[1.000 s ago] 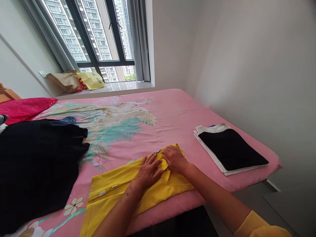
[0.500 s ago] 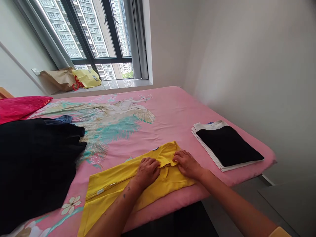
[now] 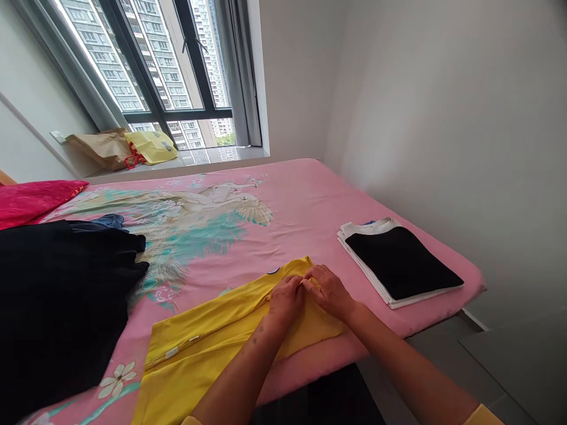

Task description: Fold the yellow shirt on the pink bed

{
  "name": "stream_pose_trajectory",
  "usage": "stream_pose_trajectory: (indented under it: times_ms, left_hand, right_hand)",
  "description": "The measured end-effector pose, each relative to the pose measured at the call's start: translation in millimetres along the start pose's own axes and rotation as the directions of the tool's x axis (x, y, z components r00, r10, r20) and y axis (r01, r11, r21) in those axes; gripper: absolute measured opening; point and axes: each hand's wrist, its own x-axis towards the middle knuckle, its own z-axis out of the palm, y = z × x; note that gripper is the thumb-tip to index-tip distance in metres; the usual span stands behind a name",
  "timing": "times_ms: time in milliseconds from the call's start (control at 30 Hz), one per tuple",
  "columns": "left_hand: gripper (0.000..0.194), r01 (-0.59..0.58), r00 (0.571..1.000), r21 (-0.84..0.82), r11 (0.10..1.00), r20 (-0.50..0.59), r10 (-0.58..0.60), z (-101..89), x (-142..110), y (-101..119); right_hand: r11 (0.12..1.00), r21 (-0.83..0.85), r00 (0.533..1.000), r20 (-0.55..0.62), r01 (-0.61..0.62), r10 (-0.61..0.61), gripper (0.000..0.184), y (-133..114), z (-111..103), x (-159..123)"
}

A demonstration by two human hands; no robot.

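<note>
Head view: both hands pinching a fold at the collar of a yellow shirt (image 3: 221, 333), lower centre of frame.
Step in hand looks like gathering the collar fold on the flattened shirt, which lies on a pink bedsheet (image 3: 301, 203). The next move, judging by the lie of the cloth, calls for keeping that fold gathered. Left hand (image 3: 287, 301) and right hand (image 3: 330, 291) are closed, fingertips meeting on the yellow cloth, with neither hand released. A folded stack (image 3: 394, 262) of black and white garments sits to the right on the bed, and a heap of black clothing (image 3: 57, 295) fills the left of frame.
</note>
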Motion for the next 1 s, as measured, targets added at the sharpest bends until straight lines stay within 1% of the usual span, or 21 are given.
stream_pose_trajectory:
  times_ms: [67,133,233,333,400,500,567,633,700,767,800,833,867,933,967,1000]
  left_hand:
    - [0.028,0.093,0.994,-0.19,0.977,-0.039,-0.102,3.6,3,-3]
    - [0.029,0.142,0.981,-0.333,0.932,-0.078,-0.178,3.2,3,-9]
    - [0.033,0.155,0.969,-0.434,0.887,-0.106,-0.221,2.9,-1,-16]
    - [0.035,0.126,0.965,-0.473,0.872,-0.146,-0.218,7.3,-7,-22]
    - [0.035,0.108,0.96,-0.474,0.874,-0.179,-0.216,11.4,-11,-26]
    - [0.035,0.076,0.954,-0.458,0.886,-0.223,-0.198,15.9,-15,-32]
    - [0.034,0.023,0.957,-0.433,0.901,-0.25,-0.144,16.9,-17,-34]
    - [0.032,-0.057,0.969,-0.364,0.93,-0.244,-0.037,16.6,-18,-33]
    - [0.028,-0.138,0.978,-0.232,0.963,-0.187,0.095,15.3,-20,-28]
    - [0.022,-0.211,0.975,-0.099,0.973,-0.092,0.202,12.5,-23,-21]
    - [0.021,-0.236,0.971,-0.063,0.97,-0.059,0.232,10.2,-24,-19]
    - [0.021,-0.248,0.968,-0.055,0.967,-0.053,0.246,7.1,-25,-17]
    - [0.022,-0.249,0.967,-0.068,0.966,-0.074,0.244,3.2,-25,-18]
    - [0.025,-0.228,0.962,-0.104,0.968,-0.176,0.207,-6.0,-23,-25]
    - [0.028,-0.214,0.956,-0.104,0.971,-0.224,0.187,-10.8,-20,-31]
    - [0.031,-0.206,0.952,-0.086,0.975,-0.249,0.18,-15.4,-17,-37]
  right_hand:
    - [0.999,-0.012,0.997,-0.054,-0.05,0.049,0.012,11,0,-2]
    - [0.993,-0.033,0.99,-0.086,-0.114,0.11,0.015,25,3,-2]
    - [0.982,-0.013,0.979,-0.089,-0.187,0.185,0.033,47,16,9]
    - [0.966,0.083,0.967,-0.049,-0.246,0.251,0.042,63,34,31]
    - [0.937,0.205,0.958,0.011,-0.282,0.286,0.038,73,45,45]
    - [0.878,0.362,0.95,0.112,-0.312,0.291,0.023,84,53,59]
    - [0.857,0.398,0.945,0.135,-0.327,0.298,0.02,89,55,61]
    - [0.844,0.414,0.94,0.128,-0.341,0.317,0.02,93,55,61]
    - [0.831,0.431,0.934,0.115,-0.353,0.337,0.02,96,55,59]
    - [0.818,0.442,0.926,0.091,-0.368,0.367,0.02,99,54,58]
    - [0.812,0.443,0.918,0.07,-0.379,0.39,0.021,100,52,58]
    - [0.806,0.443,0.907,0.041,-0.392,0.419,0.023,100,50,59]
    - [0.801,0.441,0.893,0.004,-0.405,0.45,0.025,98,48,59]
    - [0.795,0.441,0.863,-0.082,-0.418,0.499,0.028,84,42,61]
    - [0.808,0.434,0.862,-0.123,-0.399,0.492,0.029,72,40,62]
    - [0.836,0.414,0.88,-0.149,-0.359,0.452,0.029,57,39,62]
